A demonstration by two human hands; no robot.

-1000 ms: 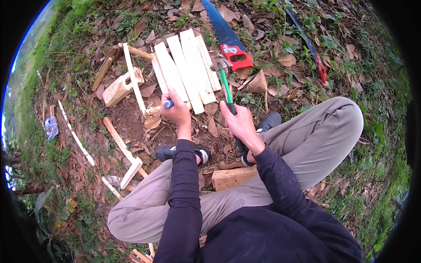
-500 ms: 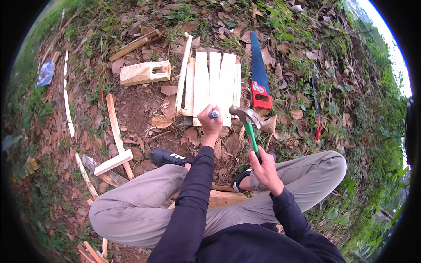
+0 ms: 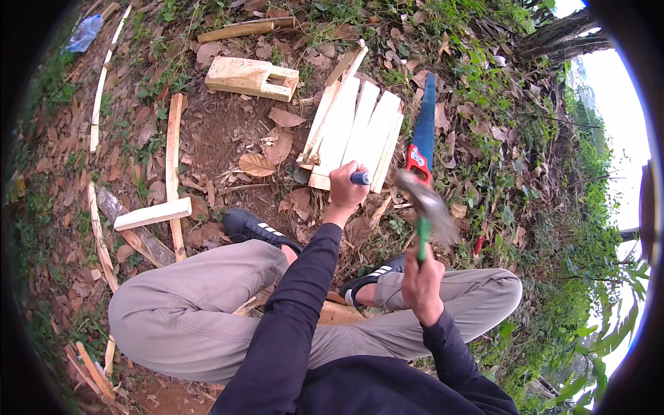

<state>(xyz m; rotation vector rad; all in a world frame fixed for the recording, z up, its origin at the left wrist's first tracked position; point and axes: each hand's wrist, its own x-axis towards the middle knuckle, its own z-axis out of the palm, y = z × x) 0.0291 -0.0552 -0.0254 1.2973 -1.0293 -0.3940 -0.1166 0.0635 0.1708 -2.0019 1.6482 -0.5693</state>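
Observation:
Low in front of me lies a panel of pale wooden slats (image 3: 358,138), side by side and slanted. My left hand (image 3: 344,194) is closed around a chisel (image 3: 361,178) at the panel's near edge. Only the dark blue handle end shows; its blade is hidden under the fist. To the right, my right hand (image 3: 423,285) grips a claw hammer (image 3: 423,235) by its green handle. The hammer's metal head is smeared by motion and sits apart from the chisel, to its right.
A handsaw (image 3: 423,131) with a red handle lies right of the panel. A notched wooden block (image 3: 242,76) sits at the far left. Wood strips (image 3: 173,152) and a short batten (image 3: 153,213) lie on the leafy ground. My shoes (image 3: 252,227) flank the near area.
The hammer has swung away to the right of the chisel and its head is now blurred. The view has shifted, so the panel looks more slanted. Both grips stay the same.

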